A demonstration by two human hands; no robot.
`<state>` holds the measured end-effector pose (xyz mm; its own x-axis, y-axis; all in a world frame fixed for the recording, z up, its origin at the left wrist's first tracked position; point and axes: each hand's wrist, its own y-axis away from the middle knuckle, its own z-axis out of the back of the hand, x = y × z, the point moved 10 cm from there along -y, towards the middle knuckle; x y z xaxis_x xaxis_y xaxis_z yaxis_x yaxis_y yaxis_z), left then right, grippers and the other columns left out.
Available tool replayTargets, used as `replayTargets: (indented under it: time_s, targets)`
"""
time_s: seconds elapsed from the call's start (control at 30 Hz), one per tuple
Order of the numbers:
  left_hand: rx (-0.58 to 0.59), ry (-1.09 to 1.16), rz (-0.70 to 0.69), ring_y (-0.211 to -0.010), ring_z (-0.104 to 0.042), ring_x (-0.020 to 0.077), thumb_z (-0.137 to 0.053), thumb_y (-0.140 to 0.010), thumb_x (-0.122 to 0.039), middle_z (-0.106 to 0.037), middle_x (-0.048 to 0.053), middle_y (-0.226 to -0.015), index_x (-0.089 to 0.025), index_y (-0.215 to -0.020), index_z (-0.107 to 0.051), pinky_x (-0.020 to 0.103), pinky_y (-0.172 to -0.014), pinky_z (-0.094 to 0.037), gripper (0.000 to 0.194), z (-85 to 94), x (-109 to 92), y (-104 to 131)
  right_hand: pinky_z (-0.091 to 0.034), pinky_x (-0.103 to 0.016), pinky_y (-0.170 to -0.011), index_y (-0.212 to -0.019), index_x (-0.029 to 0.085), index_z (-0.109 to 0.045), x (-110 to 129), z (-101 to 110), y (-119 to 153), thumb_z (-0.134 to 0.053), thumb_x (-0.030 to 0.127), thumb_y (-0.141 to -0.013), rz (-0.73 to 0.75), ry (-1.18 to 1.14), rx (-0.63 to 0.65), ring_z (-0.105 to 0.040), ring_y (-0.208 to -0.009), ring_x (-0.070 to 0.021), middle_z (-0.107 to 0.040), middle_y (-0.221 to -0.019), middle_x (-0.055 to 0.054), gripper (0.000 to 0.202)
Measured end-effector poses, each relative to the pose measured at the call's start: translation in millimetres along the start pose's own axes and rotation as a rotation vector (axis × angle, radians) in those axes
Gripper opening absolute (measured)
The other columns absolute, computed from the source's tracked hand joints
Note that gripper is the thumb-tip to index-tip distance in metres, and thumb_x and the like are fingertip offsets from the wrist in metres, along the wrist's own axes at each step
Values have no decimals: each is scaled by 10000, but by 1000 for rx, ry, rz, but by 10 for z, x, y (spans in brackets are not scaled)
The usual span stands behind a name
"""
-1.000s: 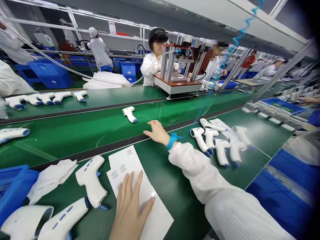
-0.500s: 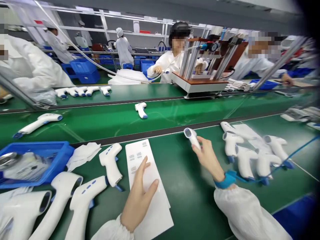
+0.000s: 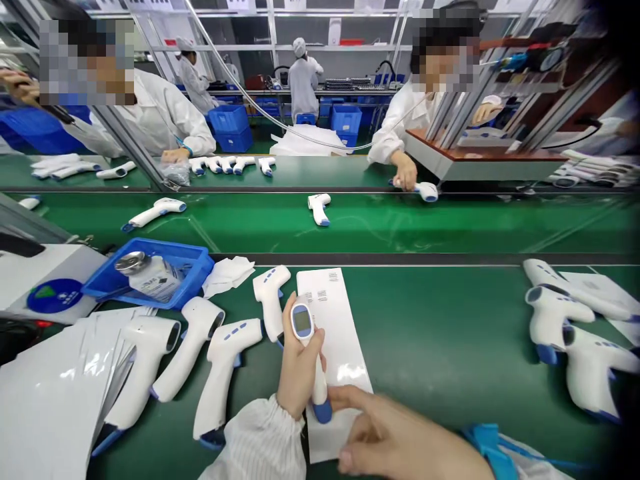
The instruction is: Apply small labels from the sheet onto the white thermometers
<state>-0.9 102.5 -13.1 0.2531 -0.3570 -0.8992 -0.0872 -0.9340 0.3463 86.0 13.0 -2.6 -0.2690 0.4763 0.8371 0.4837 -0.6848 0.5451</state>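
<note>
My left hand [image 3: 296, 367] is wrapped round the white handle of an infrared thermometer [image 3: 320, 385], its grey screen facing me and its blue base pointing down. By that base is my right hand [image 3: 400, 430], index finger stretched to it and appearing to touch, thumb apart and the other fingers partly curled. Beneath both lies a white label sheet [image 3: 345, 340] with a few small printed labels near its top. Left of the sheet, several similar thermometers rest on the green table, among them one nearest my left hand [image 3: 270, 300] and another lower down [image 3: 223, 373].
More thermometers [image 3: 557, 317] lie at the right. A blue tray [image 3: 195, 283] with a metal-lidded bottle stands left, above white sheets [image 3: 50, 407]. Across the green conveyor [image 3: 250, 227], which carries thermometers, a co-worker's hand [image 3: 405, 171] holds one beside a press fixture [image 3: 500, 163].
The thermometer came from the right in my right hand to over the label sheet, and my left hand now grips it. My right hand let go. The camera view turned left.
</note>
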Motion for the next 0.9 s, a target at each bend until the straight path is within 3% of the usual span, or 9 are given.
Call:
replayTargets:
  time_s: [0.03,0.1,0.2,0.3,0.4,0.73,0.9]
  targets:
    - [10,9,4,-453,-406,52,-609,-840,-244,-495,-58,-803,-387,-1471,-174,188,-416,-421,780,-4,21,-5,-486,-302,-692,-1061,222,-665,60,152,-40,-612,254,-822,27,134,-54,-656,-765,-205,-701,-798,-26,247]
    - [28,18,16,-466,-422,54,-618,-839,-257,-506,-48,-829,-393,-1467,-176,192,-434,-431,780,-26,46,-15,-483,-318,-717,-936,215,-699,299,571,-180,-549,248,-870,174,363,-290,-651,-783,-206,-713,-845,-36,167]
    - [46,4,37,-470,-432,53,-636,-834,-271,-519,-33,-886,-404,-1459,-175,202,-444,-442,788,-60,58,-28,-470,-377,-874,-966,212,-695,627,1122,-417,-562,229,-873,411,551,-673,-618,-977,-230,-694,-1048,-64,164]
    - [40,0,43,-462,-412,49,-624,-856,-309,-519,-29,-885,-407,-1461,-167,198,-437,-436,765,-59,62,-39,-450,-414,-921,-884,212,-719,675,1377,-738,-587,214,-862,473,601,-789,-589,-1023,-244,-689,-1055,-73,134]
    - [55,16,35,-470,-404,46,-620,-867,-342,-516,-21,-892,-402,-1470,-154,189,-434,-435,765,-72,75,-47,-442,-427,-918,-834,218,-732,649,1433,-930,-605,207,-853,480,599,-791,-590,-999,-248,-711,-999,-66,129]
    - [53,11,21,-474,-392,54,-602,-883,-384,-510,-31,-869,-427,-1467,-162,191,-431,-439,733,-72,103,-59,-465,-380,-837,-706,211,-685,770,1403,-1094,-622,185,-790,483,609,-756,-615,-880,-226,-722,-854,-39,108]
    - [-24,11,32,-405,-388,46,-560,-874,-301,-530,-32,-809,-357,-1489,-164,198,-422,-419,734,-26,86,-8,-443,-437,-940,-718,227,-618,830,1105,-874,-616,163,-781,625,730,-609,-595,-933,-221,-688,-899,-37,90]
